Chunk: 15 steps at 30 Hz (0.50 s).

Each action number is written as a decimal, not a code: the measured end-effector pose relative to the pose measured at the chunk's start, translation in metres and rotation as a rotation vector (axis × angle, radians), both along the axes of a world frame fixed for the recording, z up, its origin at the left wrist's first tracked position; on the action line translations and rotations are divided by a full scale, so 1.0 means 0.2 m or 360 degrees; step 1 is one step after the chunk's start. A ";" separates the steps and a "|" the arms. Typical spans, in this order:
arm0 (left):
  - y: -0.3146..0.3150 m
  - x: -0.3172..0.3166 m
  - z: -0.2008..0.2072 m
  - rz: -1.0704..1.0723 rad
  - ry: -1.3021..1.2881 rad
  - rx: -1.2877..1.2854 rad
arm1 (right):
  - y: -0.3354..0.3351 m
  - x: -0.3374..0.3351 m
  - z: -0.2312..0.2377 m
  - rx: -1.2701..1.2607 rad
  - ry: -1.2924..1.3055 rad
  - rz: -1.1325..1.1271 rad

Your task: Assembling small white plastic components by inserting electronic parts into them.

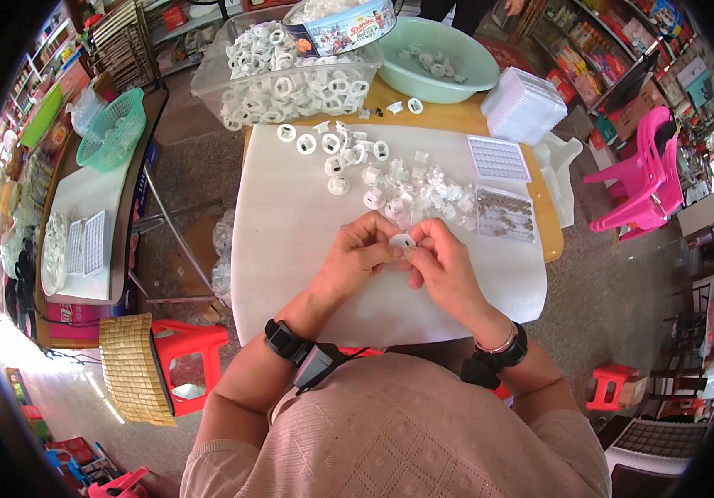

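Between the fingertips, near the middle of the table's near half, sits a small white disc [403, 240], smooth and plastic-looking, with a dark slot in its face. The left hand [363, 251] pinches its left side with thumb and forefinger; the right hand [440, 259] holds its right side, thumb and forefinger closed on it (the remaining fingers are curled, partly hidden).

Just beyond lies a loose heap of clear and milky pieces [440, 195], angular and glossy. Farther left are scattered white round parts [331, 144], some with dark centres.

To the right, a pocketed white tray [499, 158] lies beyond a clear tray [506, 214] filled with small greyish bits. Behind them rises a ribbed stack of trays [525, 104]. The far side is blocked by a translucent bin [210, 86] packed with white parts, a printed tin [349, 31] tilted on top, and a pale green basin [480, 68].

A white sheet [282, 257] covers most of the wooden tabletop [546, 232], its bare stretch running left of the left forearm. Its rounded near edge meets the person's body; wood shows along the right.
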<state>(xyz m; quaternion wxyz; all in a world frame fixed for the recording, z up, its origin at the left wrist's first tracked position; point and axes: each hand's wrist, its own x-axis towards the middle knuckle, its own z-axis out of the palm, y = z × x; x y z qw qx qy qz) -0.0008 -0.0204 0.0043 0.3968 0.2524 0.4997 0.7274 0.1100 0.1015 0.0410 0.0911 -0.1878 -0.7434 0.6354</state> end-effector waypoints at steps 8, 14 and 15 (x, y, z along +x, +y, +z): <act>0.00 0.00 0.01 -0.0012 -0.0144 -0.0019 | 0.04 -0.02 0.02 -0.0050 -0.0088 0.0034; 0.01 0.01 0.00 0.0017 -0.0019 -0.0048 | 0.03 -0.02 0.00 0.0050 -0.0034 0.0012; 0.01 0.01 -0.01 0.0026 0.0052 -0.0074 | 0.03 -0.02 -0.01 0.0083 -0.0012 0.0006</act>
